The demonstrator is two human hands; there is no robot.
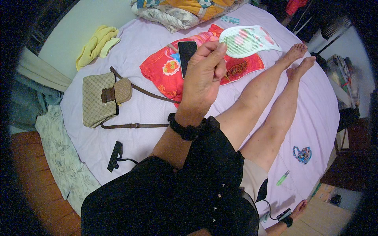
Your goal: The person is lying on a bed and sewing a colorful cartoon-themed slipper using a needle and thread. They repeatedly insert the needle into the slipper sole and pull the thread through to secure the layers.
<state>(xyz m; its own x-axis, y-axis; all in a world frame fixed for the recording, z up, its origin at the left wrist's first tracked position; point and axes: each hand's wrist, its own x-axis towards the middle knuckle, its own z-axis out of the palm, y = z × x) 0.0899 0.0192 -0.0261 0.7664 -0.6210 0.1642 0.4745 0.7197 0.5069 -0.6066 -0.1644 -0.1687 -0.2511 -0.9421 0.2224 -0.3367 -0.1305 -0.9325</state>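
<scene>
My left hand (206, 63) pinches the rounded end of a white mesh insole (248, 41) stitched with green, pink and red yarn. It is raised over a red patterned cloth (165, 66). Behind the fingers, a dark-screened smartphone (186, 57) rests on that cloth. A thin thread (260, 121) runs from near the insole, past my bare legs, towards my right hand (300, 207). That hand is low at the right, by the bed's edge, with its fingers drawn together at the thread; whether it also holds a needle is too small to tell.
Green thread snips (283, 178) and a blue patterned hair tie (302, 155) lie on the lilac bedsheet (141, 144). To the left are a strapped handbag (97, 101), a black corded object (115, 156) and a yellow cloth (96, 44). A folded quilt (189, 13) sits at the far side.
</scene>
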